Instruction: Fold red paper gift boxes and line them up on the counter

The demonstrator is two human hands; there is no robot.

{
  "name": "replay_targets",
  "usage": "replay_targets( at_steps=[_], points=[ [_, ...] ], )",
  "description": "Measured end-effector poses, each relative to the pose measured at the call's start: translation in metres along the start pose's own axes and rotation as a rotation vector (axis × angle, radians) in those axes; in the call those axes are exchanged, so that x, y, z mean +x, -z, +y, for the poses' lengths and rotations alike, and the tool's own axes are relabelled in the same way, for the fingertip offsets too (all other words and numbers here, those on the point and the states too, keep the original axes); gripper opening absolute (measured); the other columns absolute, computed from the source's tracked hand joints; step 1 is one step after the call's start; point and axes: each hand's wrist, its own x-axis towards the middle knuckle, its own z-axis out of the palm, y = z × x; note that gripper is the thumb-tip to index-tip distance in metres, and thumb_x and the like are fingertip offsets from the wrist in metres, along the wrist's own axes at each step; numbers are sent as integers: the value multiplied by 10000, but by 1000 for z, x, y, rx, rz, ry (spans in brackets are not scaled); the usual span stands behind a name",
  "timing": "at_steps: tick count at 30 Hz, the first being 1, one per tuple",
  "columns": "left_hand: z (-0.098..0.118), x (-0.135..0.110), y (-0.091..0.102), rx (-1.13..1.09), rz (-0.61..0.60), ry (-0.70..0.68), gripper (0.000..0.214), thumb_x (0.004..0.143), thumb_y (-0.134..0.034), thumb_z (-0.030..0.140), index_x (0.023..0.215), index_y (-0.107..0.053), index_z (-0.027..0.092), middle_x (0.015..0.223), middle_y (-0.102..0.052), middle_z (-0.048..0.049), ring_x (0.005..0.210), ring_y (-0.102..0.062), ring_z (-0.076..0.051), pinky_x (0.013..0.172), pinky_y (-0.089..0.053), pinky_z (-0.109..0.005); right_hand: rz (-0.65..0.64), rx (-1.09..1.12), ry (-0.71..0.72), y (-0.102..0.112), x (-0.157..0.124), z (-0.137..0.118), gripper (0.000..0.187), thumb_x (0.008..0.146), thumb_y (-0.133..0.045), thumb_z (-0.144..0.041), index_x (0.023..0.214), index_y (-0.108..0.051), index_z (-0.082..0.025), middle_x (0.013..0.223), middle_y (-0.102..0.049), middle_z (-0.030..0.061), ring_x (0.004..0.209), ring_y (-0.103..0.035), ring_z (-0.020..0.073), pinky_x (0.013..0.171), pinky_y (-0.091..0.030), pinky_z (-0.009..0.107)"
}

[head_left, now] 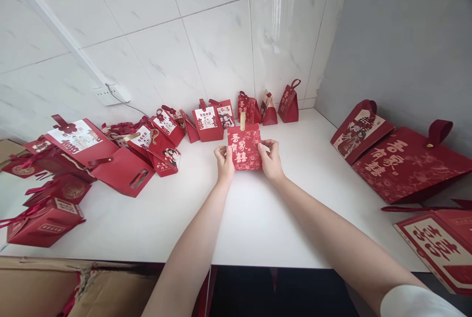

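Observation:
A red paper gift box (245,149) with pale characters and a floral print stands upright between my hands, its printed face toward me. A gold-coloured strap (242,121) sticks up from its top. My left hand (224,162) grips the left edge, thumb at the front. On the opposite edge, my right hand (271,159) is closed in the same way. The fingers behind the box are partly hidden. Just behind it stands a similar floral red box (248,106).
Several red gift boxes crowd the left side, among them a large one with a white label (75,137). More line the tiled wall (217,37). At right stand bigger floral bags (405,164) beside a grey panel (387,46). Cardboard (114,292) lies below the white table's (147,238) front edge.

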Motion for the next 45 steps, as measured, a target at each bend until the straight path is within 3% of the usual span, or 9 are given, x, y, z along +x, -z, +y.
replay_targets(
  at_steps=[2,6,14,16,20,24,34,41,45],
  points=[
    [-2,2,2,11,-40,58,517,837,-518,635,1102,-551,193,1091,-660,-94,1008,-639,-223,888,-504,-356,-15,-12,-40,1,4,4,427,829,-509,-645,986,-443,-253,1111,-600,41,820,-573,173,715,-444,299],
    [2,2,3,-124,-247,75,541,884,-440,621,1092,-650,168,1163,-676,-109,1107,-623,-263,972,-485,-391,-94,-127,-44,3,7,7,451,869,-393,-674,781,-455,-236,836,-594,-1,769,-514,177,734,-407,307],
    [0,11,10,-97,-301,75,521,853,-520,599,1116,-669,175,1183,-680,-89,1165,-595,-256,1037,-442,-385,-124,-210,106,4,8,3,485,909,-329,-633,738,-511,-217,838,-617,35,810,-519,205,763,-404,315],
    [2,15,16,-40,-332,90,530,824,-556,606,1087,-681,163,1133,-697,-93,1123,-612,-261,1008,-456,-393,-150,-206,75,6,8,4,460,891,-397,-629,748,-529,-212,852,-623,32,801,-527,196,763,-413,314],
    [14,19,32,8,-485,157,487,800,-614,574,1052,-705,167,1123,-701,-95,1082,-626,-260,1020,-433,-400,-311,-57,-25,10,10,6,426,822,-559,-609,955,-599,-207,994,-662,35,868,-581,195,793,-448,311],
    [21,21,45,-77,-630,285,477,770,-685,511,1118,-696,185,1172,-685,-103,1095,-625,-267,1056,-391,-415,-366,90,-94,9,11,6,438,788,-611,-604,921,-607,-186,954,-674,35,843,-599,184,784,-463,306],
    [23,19,45,-66,-667,215,488,781,-674,518,1151,-677,201,1212,-668,-92,1093,-622,-251,1034,-403,-402,-365,183,-121,8,12,7,433,768,-644,-600,889,-624,-185,917,-666,19,795,-588,165,764,-458,304],
    [27,22,55,58,-785,272,526,664,-795,434,1122,-691,199,1185,-679,-97,1102,-611,-267,1045,-392,-410,-310,121,-121,9,12,6,492,750,-604,-684,820,-608,-197,820,-654,18,764,-580,184,715,-467,313],
    [25,23,56,45,-742,300,463,714,-747,468,1104,-701,223,1189,-680,-83,1120,-606,-260,1051,-381,-394,-280,86,-123,10,11,2,548,728,-563,-748,788,-608,-205,742,-640,18,766,-586,203,704,-472,323]
  ],
)
